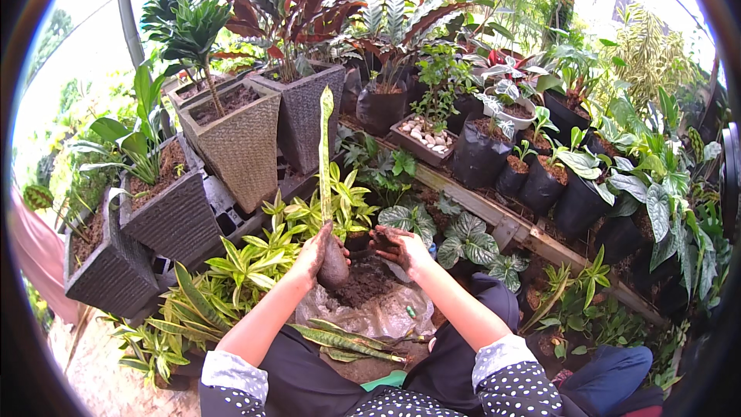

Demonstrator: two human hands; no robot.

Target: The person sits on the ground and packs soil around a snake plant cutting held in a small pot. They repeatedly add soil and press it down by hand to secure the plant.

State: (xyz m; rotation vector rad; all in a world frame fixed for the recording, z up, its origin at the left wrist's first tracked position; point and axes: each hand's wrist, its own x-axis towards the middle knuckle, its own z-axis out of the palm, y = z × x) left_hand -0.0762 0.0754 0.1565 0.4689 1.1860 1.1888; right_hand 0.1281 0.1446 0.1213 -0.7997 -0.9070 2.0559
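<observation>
Our left hand (312, 251) clasps the rounded grey-brown container (334, 265), our right hand (397, 247) hovers beside it, fingers spread, and tilting could topple the snake plant leaf (326, 158) above.

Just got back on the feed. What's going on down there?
A person's left hand grips a small soil-smeared container, with a tall mottled leaf standing upright above it. The soil-covered right hand is open, apart from the container, to the right of it. Between the forearms, dark soil lies on a clear plastic sheet, and loose long leaves lie nearer the person.
</observation>
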